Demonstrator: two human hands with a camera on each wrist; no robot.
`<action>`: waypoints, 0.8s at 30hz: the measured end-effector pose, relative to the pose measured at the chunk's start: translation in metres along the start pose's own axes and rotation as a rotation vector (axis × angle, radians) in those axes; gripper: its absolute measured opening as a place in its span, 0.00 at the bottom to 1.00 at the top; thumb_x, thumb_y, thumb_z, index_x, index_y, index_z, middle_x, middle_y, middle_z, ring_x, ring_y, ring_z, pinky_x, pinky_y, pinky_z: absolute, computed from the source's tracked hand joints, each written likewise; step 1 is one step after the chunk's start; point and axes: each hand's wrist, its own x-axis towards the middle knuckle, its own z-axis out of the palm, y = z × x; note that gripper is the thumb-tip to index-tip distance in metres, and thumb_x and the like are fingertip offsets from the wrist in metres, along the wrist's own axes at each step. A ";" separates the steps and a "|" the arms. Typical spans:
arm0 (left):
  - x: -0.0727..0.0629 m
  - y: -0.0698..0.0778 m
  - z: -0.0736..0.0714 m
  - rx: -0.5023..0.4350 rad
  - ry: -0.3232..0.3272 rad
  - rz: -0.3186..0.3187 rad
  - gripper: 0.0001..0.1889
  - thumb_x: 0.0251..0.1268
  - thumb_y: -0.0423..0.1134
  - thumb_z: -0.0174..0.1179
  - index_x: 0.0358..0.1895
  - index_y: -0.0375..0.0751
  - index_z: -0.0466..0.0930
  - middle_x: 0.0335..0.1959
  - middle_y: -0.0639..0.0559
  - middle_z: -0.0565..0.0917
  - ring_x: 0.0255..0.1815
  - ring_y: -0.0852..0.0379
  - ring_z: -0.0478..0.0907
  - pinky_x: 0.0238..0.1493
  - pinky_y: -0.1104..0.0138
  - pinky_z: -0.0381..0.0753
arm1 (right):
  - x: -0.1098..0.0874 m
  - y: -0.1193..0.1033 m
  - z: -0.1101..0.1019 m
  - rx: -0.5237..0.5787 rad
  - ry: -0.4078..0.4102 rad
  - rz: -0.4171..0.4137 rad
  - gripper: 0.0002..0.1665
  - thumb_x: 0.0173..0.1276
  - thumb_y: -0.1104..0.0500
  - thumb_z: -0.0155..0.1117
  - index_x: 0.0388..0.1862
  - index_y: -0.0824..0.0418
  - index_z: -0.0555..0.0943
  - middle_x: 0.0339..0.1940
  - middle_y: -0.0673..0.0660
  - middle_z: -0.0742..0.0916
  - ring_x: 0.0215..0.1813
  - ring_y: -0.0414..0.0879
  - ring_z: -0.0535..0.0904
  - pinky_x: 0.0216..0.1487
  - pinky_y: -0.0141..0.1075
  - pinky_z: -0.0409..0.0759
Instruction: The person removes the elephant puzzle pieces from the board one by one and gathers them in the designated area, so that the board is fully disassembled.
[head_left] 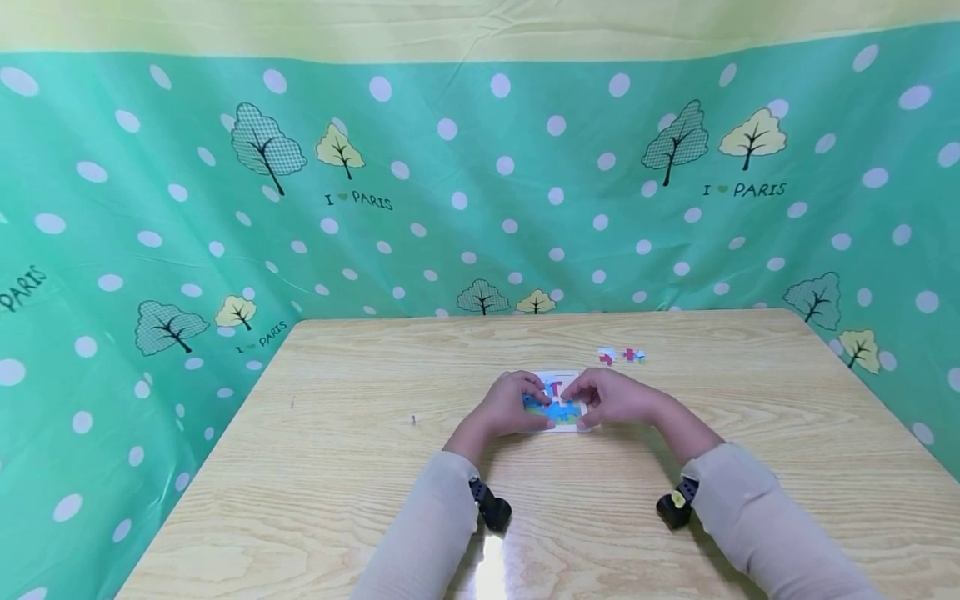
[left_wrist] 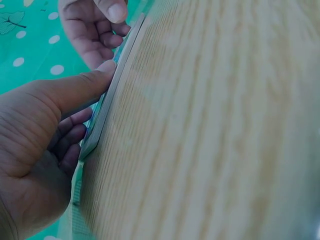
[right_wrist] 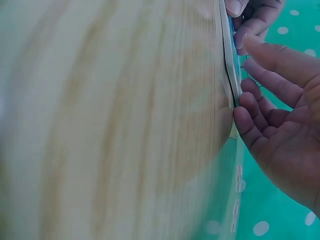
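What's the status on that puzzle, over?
Left grip holds jigsaw puzzle at its left side. Right grip at its right side, pinch unclear. Loose puzzle pieces lie beyond right grip. Nothing visibly in the way.
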 end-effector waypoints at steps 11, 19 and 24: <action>-0.001 0.002 0.000 -0.018 -0.004 -0.010 0.14 0.49 0.46 0.77 0.40 0.48 0.89 0.51 0.60 0.78 0.56 0.57 0.68 0.63 0.64 0.68 | 0.003 0.001 0.001 -0.036 0.007 0.025 0.24 0.55 0.65 0.76 0.52 0.67 0.82 0.44 0.57 0.79 0.44 0.49 0.73 0.45 0.38 0.76; -0.001 0.003 -0.001 -0.022 -0.001 -0.007 0.15 0.48 0.46 0.77 0.40 0.47 0.89 0.51 0.60 0.78 0.56 0.57 0.69 0.63 0.64 0.67 | 0.004 0.003 0.001 -0.042 0.006 0.014 0.22 0.54 0.68 0.75 0.49 0.66 0.82 0.43 0.56 0.80 0.43 0.49 0.72 0.44 0.38 0.75; -0.002 0.003 -0.001 -0.026 0.000 -0.011 0.15 0.48 0.46 0.77 0.40 0.46 0.89 0.51 0.59 0.78 0.56 0.56 0.69 0.64 0.64 0.67 | 0.005 0.004 0.002 -0.038 0.006 0.003 0.23 0.53 0.68 0.75 0.49 0.66 0.81 0.42 0.56 0.80 0.43 0.49 0.73 0.45 0.38 0.76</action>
